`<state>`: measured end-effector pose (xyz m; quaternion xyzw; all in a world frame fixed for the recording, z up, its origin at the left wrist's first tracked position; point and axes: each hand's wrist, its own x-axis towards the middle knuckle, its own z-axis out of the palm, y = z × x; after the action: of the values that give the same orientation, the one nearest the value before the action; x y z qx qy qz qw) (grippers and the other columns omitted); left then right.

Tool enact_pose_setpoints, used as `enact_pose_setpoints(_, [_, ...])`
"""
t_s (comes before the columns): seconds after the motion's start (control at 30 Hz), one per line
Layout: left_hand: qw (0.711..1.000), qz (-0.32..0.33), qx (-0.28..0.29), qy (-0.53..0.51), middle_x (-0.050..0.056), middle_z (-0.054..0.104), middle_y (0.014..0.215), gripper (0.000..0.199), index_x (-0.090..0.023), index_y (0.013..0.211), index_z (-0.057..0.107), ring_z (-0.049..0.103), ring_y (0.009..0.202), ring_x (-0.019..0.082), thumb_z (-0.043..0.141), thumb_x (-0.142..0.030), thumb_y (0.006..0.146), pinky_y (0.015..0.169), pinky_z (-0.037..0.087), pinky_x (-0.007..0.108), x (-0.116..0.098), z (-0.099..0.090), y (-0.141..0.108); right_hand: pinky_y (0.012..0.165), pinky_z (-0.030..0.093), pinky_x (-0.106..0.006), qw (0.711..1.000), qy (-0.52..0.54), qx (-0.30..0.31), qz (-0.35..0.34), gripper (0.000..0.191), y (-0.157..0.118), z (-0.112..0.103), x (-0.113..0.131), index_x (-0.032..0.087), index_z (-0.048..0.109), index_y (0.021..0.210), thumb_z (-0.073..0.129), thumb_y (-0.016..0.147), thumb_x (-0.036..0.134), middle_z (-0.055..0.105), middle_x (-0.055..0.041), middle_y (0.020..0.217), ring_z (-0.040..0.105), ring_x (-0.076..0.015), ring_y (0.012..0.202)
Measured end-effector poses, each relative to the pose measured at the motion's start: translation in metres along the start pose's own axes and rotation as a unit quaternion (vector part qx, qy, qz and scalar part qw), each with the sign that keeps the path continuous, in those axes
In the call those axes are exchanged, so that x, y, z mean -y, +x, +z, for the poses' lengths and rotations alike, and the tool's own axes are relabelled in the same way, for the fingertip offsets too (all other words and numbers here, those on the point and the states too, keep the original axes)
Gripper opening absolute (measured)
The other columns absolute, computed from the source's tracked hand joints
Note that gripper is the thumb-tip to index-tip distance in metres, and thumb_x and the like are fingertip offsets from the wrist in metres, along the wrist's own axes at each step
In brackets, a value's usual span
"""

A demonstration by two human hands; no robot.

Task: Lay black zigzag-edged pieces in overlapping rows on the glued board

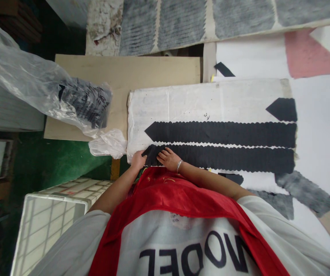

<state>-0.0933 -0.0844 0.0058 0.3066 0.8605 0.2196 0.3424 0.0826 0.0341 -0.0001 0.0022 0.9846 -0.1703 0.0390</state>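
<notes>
Two long rows of overlapping black pieces lie across a white board (190, 101). The upper row (219, 133) ends in a point at its left. At the left end of the lower row (239, 159), my left hand (138, 159) pinches the edge of the black pieces between thumb and fingers. My right hand (169, 159), with a bracelet at the wrist, rests on the same row just to the right, its fingers spread on top. A short pointed black stack (282, 109) sits at the board's right end.
A clear plastic bag (38, 82) holding black pieces lies on a tan board (130, 73) at the left. Below it stands a white crate (52, 214). Grey sheets (182, 25) line the back; loose grey pieces (305, 191) lie at the right.
</notes>
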Motion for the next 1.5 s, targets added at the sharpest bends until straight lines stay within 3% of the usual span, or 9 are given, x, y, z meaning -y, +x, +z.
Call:
enact_pose_setpoints(0.43, [1.0,-0.004,-0.019,0.016,0.012,0.068,0.108,0.039,-0.014,0.111,0.067,0.061,0.101,0.026,0.057,-0.017,0.074,0.091,0.043,0.033,0.008,-0.005,-0.001,0.105,0.027,-0.049,1.0,-0.01,-0.003,-0.013,0.035,0.005,-0.004,0.003,0.012,0.062,0.116,0.038,0.092,0.019,0.055,-0.0143,0.126,0.046,-0.0267,0.116])
enact_pose_setpoints(0.63, [0.997,-0.021,-0.006,0.078,0.009,0.066,0.113,0.04,-0.016,0.116,0.063,0.059,0.106,0.02,0.055,-0.018,0.077,0.093,0.042,0.028,0.002,-0.006,-0.002,0.105,0.027,-0.05,1.0,0.0,-0.01,-0.026,0.032,0.009,0.001,0.002,0.014,0.064,0.111,0.04,0.092,0.02,0.057,-0.0112,0.126,0.044,-0.0271,0.119])
enact_pose_setpoints(0.77, [0.994,-0.025,-0.009,0.106,0.009,0.066,0.112,0.039,-0.016,0.115,0.064,0.059,0.106,0.02,0.055,-0.019,0.077,0.093,0.042,0.028,-0.002,-0.007,-0.003,0.104,0.028,-0.05,0.999,-0.008,-0.016,-0.033,0.035,0.011,0.003,0.001,0.013,0.059,0.119,0.039,0.092,0.02,0.059,-0.0122,0.122,0.047,-0.0262,0.117])
enact_pose_setpoints(1.5, [0.992,-0.044,-0.019,0.116,0.01,0.068,0.108,0.036,-0.015,0.113,0.065,0.062,0.103,0.021,0.054,-0.019,0.079,0.091,0.044,0.028,-0.011,-0.014,-0.009,0.104,0.028,-0.05,0.999,-0.031,-0.015,-0.042,0.035,0.017,0.003,0.003,0.01,0.06,0.118,0.038,0.092,0.019,0.06,-0.0137,0.117,0.049,-0.0247,0.109])
